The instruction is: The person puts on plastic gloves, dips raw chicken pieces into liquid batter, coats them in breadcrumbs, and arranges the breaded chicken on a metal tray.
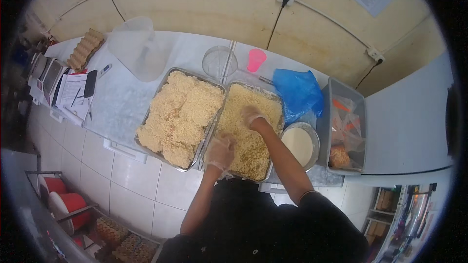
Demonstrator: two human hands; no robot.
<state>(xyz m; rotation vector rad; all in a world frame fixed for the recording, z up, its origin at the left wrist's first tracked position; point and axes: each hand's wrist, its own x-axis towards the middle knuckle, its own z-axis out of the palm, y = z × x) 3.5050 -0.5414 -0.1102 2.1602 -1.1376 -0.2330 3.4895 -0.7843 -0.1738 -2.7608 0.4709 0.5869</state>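
Both hands are working in the right-hand metal tray (276,98), which is sitting on the white counter (122,97) and is filled with loose yellow crumbs (246,143). The left hand (221,152), wearing a thin clear glove, is pressing down into the crumbs near the tray's front edge with its fingers loosely curled; whether it is pinching anything, I cannot tell. The right hand (252,115), also gloved, is reaching further back into the same tray, fingers bent into the crumbs, and its grip is likewise unclear. Just beside this tray on the left, touching it, another metal tray (146,119) is holding a heap of coated pieces (179,117). A round bowl of pale batter (298,145) is standing just to the right, with a blue plastic bag (298,92) behind it and a grey tub (325,126) further right. A pink cup (255,60) is standing near the wall.
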